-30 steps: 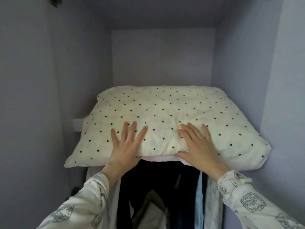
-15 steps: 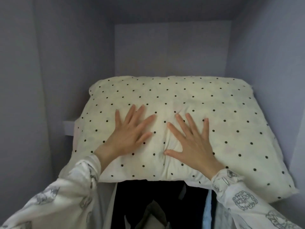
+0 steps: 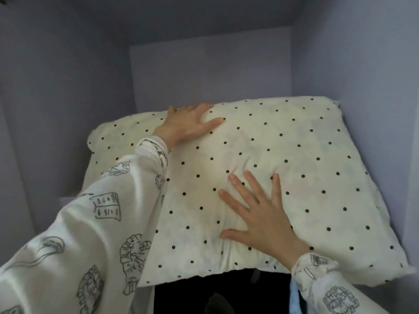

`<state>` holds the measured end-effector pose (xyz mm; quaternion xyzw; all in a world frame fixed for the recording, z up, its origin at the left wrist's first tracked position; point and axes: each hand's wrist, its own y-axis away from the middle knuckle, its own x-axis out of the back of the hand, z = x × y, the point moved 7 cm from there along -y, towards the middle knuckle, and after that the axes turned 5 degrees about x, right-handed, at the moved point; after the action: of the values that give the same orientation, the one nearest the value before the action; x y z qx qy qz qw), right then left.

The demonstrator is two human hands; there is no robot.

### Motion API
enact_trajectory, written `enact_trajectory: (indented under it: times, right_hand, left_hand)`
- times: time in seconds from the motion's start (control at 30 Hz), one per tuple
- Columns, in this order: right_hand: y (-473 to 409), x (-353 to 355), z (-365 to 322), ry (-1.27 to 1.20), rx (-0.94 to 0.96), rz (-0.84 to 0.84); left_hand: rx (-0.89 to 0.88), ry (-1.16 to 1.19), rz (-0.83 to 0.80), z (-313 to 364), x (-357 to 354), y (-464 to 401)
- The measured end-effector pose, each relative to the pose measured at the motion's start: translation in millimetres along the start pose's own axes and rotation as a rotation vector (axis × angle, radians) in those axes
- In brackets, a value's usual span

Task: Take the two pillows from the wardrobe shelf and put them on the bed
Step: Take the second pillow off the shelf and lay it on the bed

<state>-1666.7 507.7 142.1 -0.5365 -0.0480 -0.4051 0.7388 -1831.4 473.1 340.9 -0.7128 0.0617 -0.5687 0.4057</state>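
A cream pillow with black dots [image 3: 283,168] lies flat on the wardrobe shelf [image 3: 68,197] and overhangs its front edge. My left hand [image 3: 188,125] reaches over the pillow's far edge near the back left, fingers curled over that edge and partly hidden. My right hand [image 3: 260,214] lies flat on the pillow's near middle, fingers spread, pressing a dent into it. Only one pillow shows; whether a second lies beneath it I cannot tell.
Pale lilac wardrobe walls close in on the left [image 3: 56,109], back [image 3: 210,71] and right [image 3: 374,87]. Dark hanging clothes [image 3: 215,295] show below the shelf, with a light blue garment [image 3: 294,300] at the right.
My left hand slid from the pillow's near middle to its far edge, the arm stretched over the pillow. My right hand stayed flat. The view moved closer.
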Motion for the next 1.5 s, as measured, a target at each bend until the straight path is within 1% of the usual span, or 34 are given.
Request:
enact_trajectory:
  times: [0.1, 0.17, 0.3, 0.47, 0.53, 0.63, 0.77, 0.87, 0.93, 1.0, 1.07, 1.1, 1.13, 1.23, 1.33, 1.4, 1.5]
  right_hand:
    - [1.6, -1.0, -3.4, 0.022, 0.006, 0.004]
    - [1.1, 0.1, -2.5, 0.048, -0.004, 0.000]
    - [4.1, 0.3, -2.4, 0.113, 0.003, 0.008]
    - [9.0, 5.3, -9.1, 0.180, 0.030, 0.003]
    - [12.6, 9.6, -11.8, 0.191, -0.025, -0.039]
    - [29.2, 17.2, -15.5, 0.143, -0.220, -0.058]
    - [57.4, 25.5, -17.6, 0.002, -0.569, -0.006]
    - [66.0, 27.4, -18.5, -0.101, -0.711, 0.044]
    - [76.6, 26.3, -14.7, -0.238, -0.864, 0.118]
    - [94.8, 18.6, -12.5, -0.496, -1.122, 0.242]
    - [109.8, 0.9, -18.7, -0.865, -1.399, 0.359]
    - [112.1, -8.3, -24.7, -1.029, -1.488, 0.394]
    - [111.0, -14.4, -28.8, -1.143, -1.536, 0.418]
    - [108.9, -17.7, -24.6, -1.252, -1.563, 0.506]
    - [106.8, -11.4, -19.3, -1.321, -1.530, 0.529]
    - [105.1, -5.4, -18.2, -1.344, -1.496, 0.535]
    - [104.3, 4.5, -16.4, -1.337, -1.457, 0.567]
  left_hand:
    - [0.047, 0.059, -0.125, -9.2, -1.5, -7.7]
    - [0.049, 0.090, -0.154, -10.5, 0.1, -8.7]
    - [0.009, 0.104, -0.012, -11.2, 12.0, 2.3]
    - [0.112, 0.190, 0.142, -40.6, 12.4, 33.2]
    - [0.157, 0.206, 0.211, -51.2, 9.1, 47.2]
    - [0.246, 0.213, 0.277, -67.7, -0.2, 69.0]
    - [0.362, 0.259, 0.336, -82.0, -17.3, 105.2]
    - [0.429, 0.270, 0.359, -87.8, -23.4, 124.8]
    - [0.477, 0.305, 0.348, -91.5, -25.7, 133.9]
    - [0.514, 0.340, 0.332, -95.1, -30.4, 143.2]
    - [0.535, 0.379, 0.318, -98.0, -34.4, 152.0]
    - [0.542, 0.397, 0.310, -99.7, -35.9, 155.1]
    - [0.546, 0.413, 0.298, -101.7, -37.1, 156.8]
    - [0.549, 0.456, 0.227, -109.2, -39.9, 158.2]
    - [0.512, 0.512, 0.173, -117.9, -43.1, 161.8]
    - [0.487, 0.559, 0.148, -119.1, -44.7, 170.8]
    - [0.503, 0.658, 0.121, -107.8, -47.2, 195.5]
